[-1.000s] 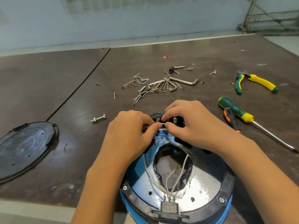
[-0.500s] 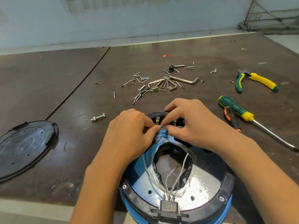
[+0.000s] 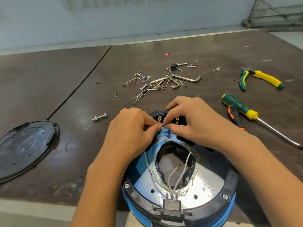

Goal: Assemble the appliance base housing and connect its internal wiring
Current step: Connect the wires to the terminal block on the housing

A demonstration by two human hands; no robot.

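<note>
Your left hand (image 3: 131, 133) and right hand (image 3: 193, 122) both still pinching the white wire (image 3: 162, 124), its tip now up at the left brass terminal (image 3: 159, 119), fingers drawn back since a second ago, blue base housing (image 3: 229, 185) unmoved at the near edge of the table (image 3: 73, 104).

**A workshop bench**

A scuffed dark table (image 3: 65, 79) holds loose screws (image 3: 115, 94) and hex keys (image 3: 188, 78) at the far middle, pliers (image 3: 265, 78) and two screwdrivers (image 3: 239, 107) on the right, and nearest, an opened appliance base (image 3: 211, 177) with white wires (image 3: 186, 163) exposed. Beyond stand a bare pale wall (image 3: 147, 17) and a metal frame (image 3: 278, 12).
</note>
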